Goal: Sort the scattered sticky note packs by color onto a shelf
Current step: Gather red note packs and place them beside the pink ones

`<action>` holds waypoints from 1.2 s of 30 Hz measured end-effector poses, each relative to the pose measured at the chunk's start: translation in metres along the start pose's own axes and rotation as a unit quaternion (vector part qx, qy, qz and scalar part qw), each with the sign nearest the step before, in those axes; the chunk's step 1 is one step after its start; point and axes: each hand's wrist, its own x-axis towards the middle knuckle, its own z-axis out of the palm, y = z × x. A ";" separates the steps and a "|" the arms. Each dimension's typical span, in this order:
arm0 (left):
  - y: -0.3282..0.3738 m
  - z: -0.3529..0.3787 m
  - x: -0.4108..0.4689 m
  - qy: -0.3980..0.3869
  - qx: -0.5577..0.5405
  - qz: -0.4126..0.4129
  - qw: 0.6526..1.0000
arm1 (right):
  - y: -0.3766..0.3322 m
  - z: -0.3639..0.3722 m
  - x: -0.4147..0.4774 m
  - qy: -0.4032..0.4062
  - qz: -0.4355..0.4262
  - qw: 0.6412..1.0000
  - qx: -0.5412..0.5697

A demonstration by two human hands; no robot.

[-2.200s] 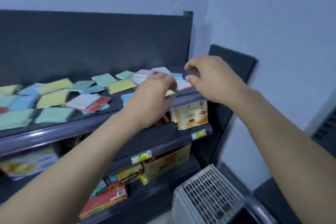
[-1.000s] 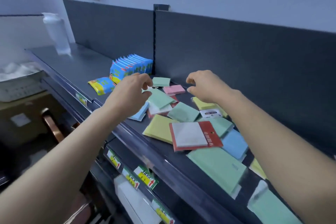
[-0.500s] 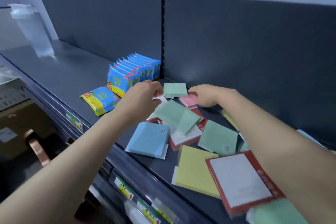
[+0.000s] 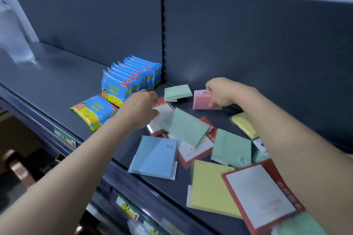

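Nearest, under the right forearm: large red-edged pack (image 4: 261, 196) overlapping a yellow pack (image 4: 208, 189), both flat on the shelf (image 4: 57, 86)
Nearer than the left hand: blue pack (image 4: 152, 156) at the shelf's front edge
Between the forearms: tilted green pack (image 4: 183, 126) lying over other red-edged packs
Left hand (image 4: 139, 108): fingers curled over the corner of a small red-edged pack (image 4: 162, 109); whether it grips cannot be told
Right hand (image 4: 223, 91): pinches a pink pack (image 4: 202, 100), tipped up on edge
Between the hands, farther: small green pack (image 4: 177, 91), flat
Left of the left hand: flat snack packet (image 4: 93, 110), then a standing packet row (image 4: 131, 80) beyond
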 end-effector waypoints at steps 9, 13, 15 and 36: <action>-0.016 0.000 0.006 -0.162 0.013 -0.085 0.983 | -0.020 -0.015 -0.024 0.121 -0.024 0.991 0.055; -0.009 -0.005 0.011 -0.156 0.038 -0.087 0.983 | -0.021 -0.016 -0.034 0.133 -0.032 0.988 0.067; -0.007 -0.007 0.012 -0.149 0.052 -0.106 0.982 | -0.019 -0.015 -0.039 0.137 -0.030 0.988 0.066; 0.105 -0.066 -0.064 0.248 -0.194 0.014 0.949 | 0.044 -0.015 -0.142 0.251 0.053 0.962 0.089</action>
